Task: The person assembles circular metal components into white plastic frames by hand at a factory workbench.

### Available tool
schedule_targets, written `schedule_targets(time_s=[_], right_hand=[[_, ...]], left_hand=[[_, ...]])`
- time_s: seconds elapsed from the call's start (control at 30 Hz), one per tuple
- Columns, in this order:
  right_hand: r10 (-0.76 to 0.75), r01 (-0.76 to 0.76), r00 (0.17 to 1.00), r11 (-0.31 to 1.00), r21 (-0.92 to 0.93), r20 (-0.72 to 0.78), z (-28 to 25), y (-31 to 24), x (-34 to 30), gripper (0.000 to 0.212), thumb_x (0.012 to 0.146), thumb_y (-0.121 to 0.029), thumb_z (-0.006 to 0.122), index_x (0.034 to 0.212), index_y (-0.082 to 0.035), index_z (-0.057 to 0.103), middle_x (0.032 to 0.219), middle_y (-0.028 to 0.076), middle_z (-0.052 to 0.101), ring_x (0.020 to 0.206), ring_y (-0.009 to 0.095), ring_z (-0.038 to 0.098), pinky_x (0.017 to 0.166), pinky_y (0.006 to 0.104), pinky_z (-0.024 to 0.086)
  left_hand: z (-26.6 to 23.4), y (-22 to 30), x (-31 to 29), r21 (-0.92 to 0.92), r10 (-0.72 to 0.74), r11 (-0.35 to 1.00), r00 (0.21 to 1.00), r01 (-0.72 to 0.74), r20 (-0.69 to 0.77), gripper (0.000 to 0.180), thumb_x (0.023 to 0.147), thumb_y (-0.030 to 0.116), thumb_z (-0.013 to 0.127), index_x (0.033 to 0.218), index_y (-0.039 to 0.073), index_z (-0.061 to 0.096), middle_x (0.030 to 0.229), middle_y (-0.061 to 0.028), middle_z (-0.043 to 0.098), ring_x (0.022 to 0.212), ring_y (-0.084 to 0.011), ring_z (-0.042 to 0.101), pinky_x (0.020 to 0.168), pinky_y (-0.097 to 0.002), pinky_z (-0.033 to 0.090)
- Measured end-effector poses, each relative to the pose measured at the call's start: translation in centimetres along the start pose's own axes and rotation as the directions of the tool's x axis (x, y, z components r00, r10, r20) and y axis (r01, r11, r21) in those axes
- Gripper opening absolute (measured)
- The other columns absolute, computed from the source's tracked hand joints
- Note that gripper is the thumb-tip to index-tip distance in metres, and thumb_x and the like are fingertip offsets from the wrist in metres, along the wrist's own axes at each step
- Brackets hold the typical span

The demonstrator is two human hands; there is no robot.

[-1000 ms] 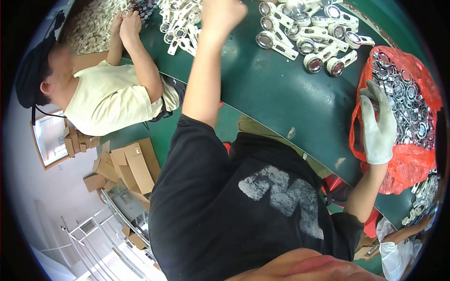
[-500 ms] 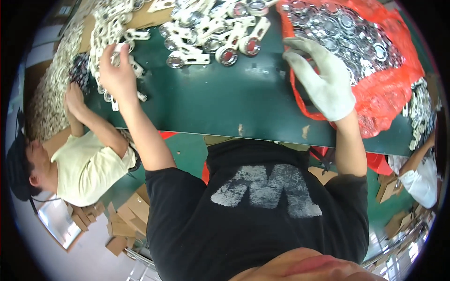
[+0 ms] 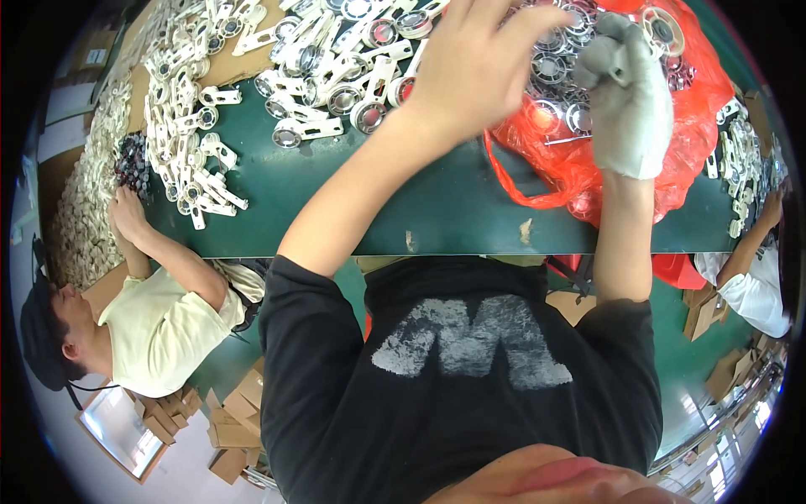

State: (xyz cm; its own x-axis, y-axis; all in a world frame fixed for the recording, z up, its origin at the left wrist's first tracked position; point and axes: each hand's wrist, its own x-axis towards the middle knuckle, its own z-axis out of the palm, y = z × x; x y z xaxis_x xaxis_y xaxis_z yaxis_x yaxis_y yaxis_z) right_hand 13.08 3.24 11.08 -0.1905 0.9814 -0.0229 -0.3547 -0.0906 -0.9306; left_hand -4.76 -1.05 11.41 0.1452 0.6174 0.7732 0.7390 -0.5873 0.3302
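My bare left hand (image 3: 470,74) reaches over the near left side of a red plastic bag (image 3: 688,168). Its fingers look apart and empty, though the upper edge cuts some off. The bag holds many shiny chrome round pieces (image 3: 550,67). Above them is my right hand (image 3: 630,101) in a whitish glove, its fingers curled closed; whatever they may hold is hidden. Right beside the gloved fingers shows a cream ring with a grey centre (image 3: 663,32); I cannot tell if the hand touches it. Left of my left forearm lie cream flat-handled parts with round chrome heads (image 3: 340,101).
More cream parts (image 3: 189,160) spread leftward over the green table (image 3: 336,181) and cardboard. A person (image 3: 168,319) in a pale yellow shirt works at the left, near small dark pieces (image 3: 133,160). Another person's sleeve (image 3: 747,294) shows at the right, beside more parts (image 3: 743,168).
My left hand has swung right from the left-hand pile of cream parts to the red bag. My gloved right hand has moved up and right over the chrome pieces, its fingers curling closed.
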Motion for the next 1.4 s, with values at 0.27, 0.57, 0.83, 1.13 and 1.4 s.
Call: schedule_targets(time_s=[0.27,0.57,0.83,1.13,1.4], right_hand=[[0.036,-0.035,0.999,0.994,-0.107,0.01,0.1,-0.9,-0.2,0.036,0.106,-0.024,0.05,0.111,0.008,0.064,0.061,-0.006,0.027,0.052,0.006,0.026,0.048,0.0235,0.019],[0.176,-0.069,0.955,0.914,-0.4,0.238,-1.8,-2.0,0.1,0.025,0.099,-0.023,0.056,0.101,-0.003,0.071,0.059,-0.003,0.044,0.051,0.006,0.04,0.047,0.0241,0.03],[0.59,-0.364,0.66,0.793,-0.489,0.466,2.3,-1.1,-2.2,0.032,0.097,-0.026,0.058,0.086,0.001,0.069,0.05,-0.003,0.041,0.041,0.005,0.032,0.042,0.0261,0.025],[0.673,-0.387,0.576,0.724,-0.571,0.463,2.9,-0.1,-2.8,0.03,0.094,-0.024,0.058,0.088,0.004,0.066,0.05,-0.005,0.043,0.04,0.003,0.034,0.038,0.0229,0.022],[0.68,-0.394,0.582,0.716,-0.576,0.446,2.7,-0.6,-2.3,0.028,0.093,-0.026,0.062,0.086,0.0,0.068,0.05,-0.003,0.042,0.041,0.005,0.034,0.042,0.0256,0.024]], left_hand=[[4.4,-4.2,1.4,0.003,0.088,0.995,0.885,-0.101,0.458,0.036,0.08,0.01,0.072,0.115,0.006,0.062,0.114,-0.0101,0.06,0.11,-0.0322,0.06,0.091,-0.0404,0.053],[1.3,-1.3,1.4,-0.387,-0.435,0.763,0.854,0.517,0.284,0.019,0.089,-0.008,0.054,0.105,0.001,0.049,0.108,-0.0162,0.066,0.09,-0.0226,0.067,0.079,-0.0331,0.054],[-2.7,-1.2,-5.6,-0.458,-0.206,0.859,0.973,0.23,0.103,0.04,0.075,0.001,0.074,0.112,0.011,0.065,0.113,-0.0061,0.061,0.104,-0.0245,0.055,0.085,-0.0359,0.048],[-2.1,-1.1,-7.9,-0.515,-0.18,0.832,0.979,0.204,0.097,0.016,0.088,0.021,0.08,0.098,0.01,0.074,0.119,-0.0082,0.049,0.106,-0.019,0.05,0.09,-0.0273,0.045],[-3.5,-1.9,-8.0,-0.659,-0.216,0.697,0.959,0.284,0.185,0.059,0.083,-0.003,0.078,0.136,-0.006,0.051,0.135,-0.0215,0.059,0.126,-0.0279,0.059,0.106,-0.0386,0.048]])
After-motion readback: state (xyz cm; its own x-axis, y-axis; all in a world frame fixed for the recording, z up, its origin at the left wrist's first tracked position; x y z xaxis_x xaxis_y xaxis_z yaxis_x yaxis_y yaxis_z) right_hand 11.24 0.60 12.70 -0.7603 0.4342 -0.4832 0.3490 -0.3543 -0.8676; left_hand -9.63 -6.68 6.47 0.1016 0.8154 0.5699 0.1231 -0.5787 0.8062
